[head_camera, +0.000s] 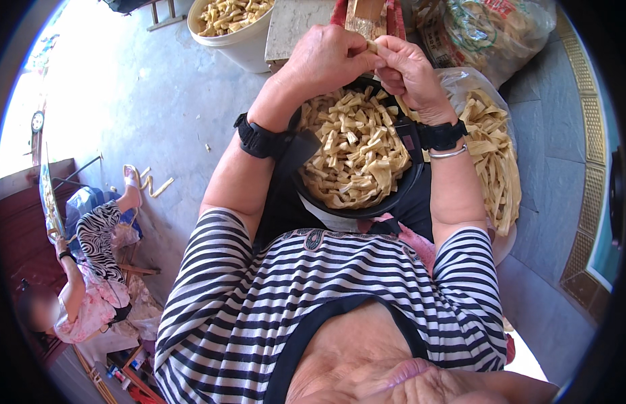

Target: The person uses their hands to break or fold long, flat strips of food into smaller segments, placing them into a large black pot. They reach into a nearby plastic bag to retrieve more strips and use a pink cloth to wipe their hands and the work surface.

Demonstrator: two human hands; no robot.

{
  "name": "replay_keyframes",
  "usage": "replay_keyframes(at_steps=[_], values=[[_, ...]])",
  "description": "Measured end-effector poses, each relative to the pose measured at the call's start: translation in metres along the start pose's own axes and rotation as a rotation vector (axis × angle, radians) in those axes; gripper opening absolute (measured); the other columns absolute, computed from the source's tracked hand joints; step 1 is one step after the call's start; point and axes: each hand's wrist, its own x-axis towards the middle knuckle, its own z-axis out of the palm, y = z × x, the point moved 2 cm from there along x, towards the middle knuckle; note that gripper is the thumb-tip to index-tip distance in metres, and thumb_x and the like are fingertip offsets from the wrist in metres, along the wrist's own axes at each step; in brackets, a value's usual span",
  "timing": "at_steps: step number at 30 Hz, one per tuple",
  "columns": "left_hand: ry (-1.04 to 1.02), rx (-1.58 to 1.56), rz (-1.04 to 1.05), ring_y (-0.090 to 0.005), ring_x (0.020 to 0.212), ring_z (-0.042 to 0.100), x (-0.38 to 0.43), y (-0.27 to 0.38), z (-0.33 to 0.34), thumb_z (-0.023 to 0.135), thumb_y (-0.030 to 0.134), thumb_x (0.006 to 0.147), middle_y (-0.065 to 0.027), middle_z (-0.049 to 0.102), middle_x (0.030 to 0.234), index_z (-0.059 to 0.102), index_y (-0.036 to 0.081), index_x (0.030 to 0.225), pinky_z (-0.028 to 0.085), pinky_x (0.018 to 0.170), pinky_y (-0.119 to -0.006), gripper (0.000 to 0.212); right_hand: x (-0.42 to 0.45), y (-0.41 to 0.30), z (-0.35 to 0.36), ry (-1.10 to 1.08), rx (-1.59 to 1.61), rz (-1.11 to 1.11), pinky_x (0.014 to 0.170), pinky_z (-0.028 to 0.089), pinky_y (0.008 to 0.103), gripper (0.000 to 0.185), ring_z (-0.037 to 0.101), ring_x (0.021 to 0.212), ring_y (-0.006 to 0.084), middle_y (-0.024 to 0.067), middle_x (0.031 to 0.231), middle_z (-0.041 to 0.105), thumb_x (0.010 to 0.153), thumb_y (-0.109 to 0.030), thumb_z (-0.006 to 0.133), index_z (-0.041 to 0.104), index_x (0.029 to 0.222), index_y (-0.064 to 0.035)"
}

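Observation:
My left hand [323, 63] and my right hand [411, 65] meet above the far rim of a black basin [416, 184]. Between their fingertips they pinch a small pale-yellow strip [372, 46], which looks like tofu skin. Part of a strip hangs below my right palm. Many short knotted tofu-skin pieces [351, 146] fill the basin, which sits at my lap. Right of it, long loose tofu-skin strips [490, 166] lie in a clear plastic bag [469, 81]. My fingers partly cover the strip being held.
A white bucket [242, 53] of similar knots stands beyond my left arm, beside a worn bench [293, 30] carrying a wooden block [366, 22]. A stuffed plastic bag [495, 35] lies far right. At left another person [90, 298] sits; fallen strips [159, 187] lie by their foot.

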Motion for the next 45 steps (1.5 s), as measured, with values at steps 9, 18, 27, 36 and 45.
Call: replay_keyframes(at_steps=[9, 18, 27, 36, 45], values=[[-0.233, -1.188, -0.2, -0.0091, 0.045, 0.043, -0.004, -0.016, -0.009, 0.054, 0.023, 0.093, 0.0005, 0.047, 0.054, 0.058, 0.003, 0.068, 0.031, 0.043, -0.023, 0.033, -0.018, -0.03, -0.016, 0.097, -0.228, -0.276, 0.042, 0.027, 0.0171, 0.016, 0.037, 0.047, 0.0008, -0.0071, 0.058, 0.047, 0.092, -0.017, 0.061, 0.067, 0.089, -0.0022], [-0.218, -0.273, -0.071, -0.0116, 0.063, 0.058, -0.003, -0.01, 0.001, 0.06, 0.029, 0.091, -0.0044, 0.061, 0.069, 0.065, 0.004, 0.091, 0.046, 0.061, -0.026, 0.026, -0.011, -0.02, -0.007, 0.141, -0.525, -0.244, 0.048, 0.032, 0.0171, 0.013, 0.041, 0.055, -0.0003, -0.0075, 0.064, 0.053, 0.09, -0.012, 0.063, 0.068, 0.083, -0.001], [0.234, 0.124, -0.028, -0.018, 0.059, 0.059, 0.024, -0.046, 0.021, 0.062, 0.027, 0.087, -0.0062, 0.061, 0.066, 0.067, 0.009, 0.093, 0.047, 0.058, -0.033, 0.02, 0.024, -0.026, -0.046, 0.372, -1.068, -0.355, 0.054, 0.042, 0.0294, 0.017, 0.047, 0.052, 0.0142, 0.0079, 0.058, 0.053, 0.088, -0.018, 0.064, 0.065, 0.084, -0.002], [0.263, 0.231, -0.202, -0.0311, 0.072, 0.065, 0.039, -0.056, 0.027, 0.063, 0.037, 0.084, -0.012, 0.067, 0.074, 0.07, 0.017, 0.095, 0.051, 0.066, -0.042, 0.025, 0.048, -0.005, -0.055, 0.645, -1.297, -0.497, 0.058, 0.048, 0.0423, 0.024, 0.062, 0.066, 0.0369, 0.0176, 0.071, 0.062, 0.085, -0.029, 0.063, 0.068, 0.081, -0.0062], [0.17, -0.265, -0.281, -0.0208, 0.062, 0.063, 0.008, -0.013, 0.036, 0.05, 0.042, 0.095, -0.0091, 0.065, 0.069, 0.069, 0.005, 0.101, 0.05, 0.059, -0.035, 0.042, 0.022, 0.004, -0.004, 0.106, 0.072, -0.121, 0.05, 0.04, 0.023, 0.019, 0.053, 0.059, 0.0087, 0.0011, 0.071, 0.059, 0.094, -0.019, 0.057, 0.068, 0.092, -0.0034]])
